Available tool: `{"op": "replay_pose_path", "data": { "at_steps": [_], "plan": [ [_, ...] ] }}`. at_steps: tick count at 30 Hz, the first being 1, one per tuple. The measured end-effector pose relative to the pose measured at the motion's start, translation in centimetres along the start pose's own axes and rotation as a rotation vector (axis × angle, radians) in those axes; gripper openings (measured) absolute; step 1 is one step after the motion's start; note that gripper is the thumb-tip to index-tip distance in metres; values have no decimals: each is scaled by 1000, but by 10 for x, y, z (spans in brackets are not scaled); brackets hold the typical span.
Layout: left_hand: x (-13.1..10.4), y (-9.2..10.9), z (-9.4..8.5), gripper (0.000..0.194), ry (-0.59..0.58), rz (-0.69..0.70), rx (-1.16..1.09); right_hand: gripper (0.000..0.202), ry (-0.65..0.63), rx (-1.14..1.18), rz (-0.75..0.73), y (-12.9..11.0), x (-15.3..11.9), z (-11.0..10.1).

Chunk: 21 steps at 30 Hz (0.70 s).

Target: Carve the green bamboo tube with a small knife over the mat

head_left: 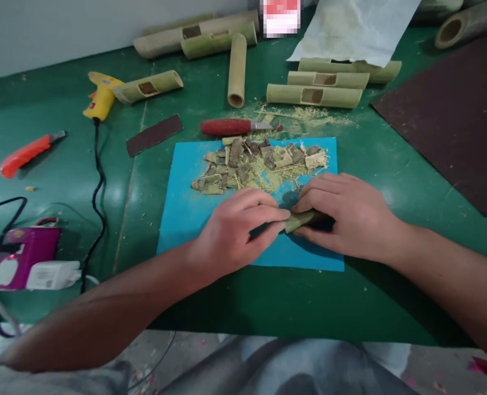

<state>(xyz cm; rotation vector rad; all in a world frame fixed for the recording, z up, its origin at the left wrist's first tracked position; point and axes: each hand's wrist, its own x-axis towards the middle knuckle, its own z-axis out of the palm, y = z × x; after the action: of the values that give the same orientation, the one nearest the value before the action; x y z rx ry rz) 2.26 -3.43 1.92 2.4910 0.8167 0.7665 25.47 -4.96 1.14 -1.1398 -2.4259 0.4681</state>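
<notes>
A short piece of green bamboo [304,219] is held low over the blue sheet [210,219]. My right hand [337,211] wraps around its right part, thumb below and fingers above. At its left end, my left hand [247,225] pinches it between thumb and fingertips. Part of the piece is hidden by my fingers. Just beyond my hands lies a pile of bamboo chips [235,159] and pale green shavings on the sheet. A carving knife [227,128] with a red handle rests behind the sheet, its blade pointing right.
Bamboo tubes [314,96] with cut openings lie along the back. At left are a yellow glue gun [103,93], an orange utility knife [27,156], a sandpaper strip [155,134] and a purple power strip [29,255]. A large dark sheet [453,115] covers the right side.
</notes>
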Motion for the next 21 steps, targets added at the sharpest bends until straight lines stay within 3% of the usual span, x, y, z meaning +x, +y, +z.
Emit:
{"op": "replay_pose_path", "data": {
  "at_steps": [12,21],
  "plan": [
    [-3,-1,-1,24,-113,74,127,16,-1,-14,-6,1,0,0],
    [-3,1,3,8,9,-12,32,15,5,-23,-6,1,-1,1]
  ]
}}
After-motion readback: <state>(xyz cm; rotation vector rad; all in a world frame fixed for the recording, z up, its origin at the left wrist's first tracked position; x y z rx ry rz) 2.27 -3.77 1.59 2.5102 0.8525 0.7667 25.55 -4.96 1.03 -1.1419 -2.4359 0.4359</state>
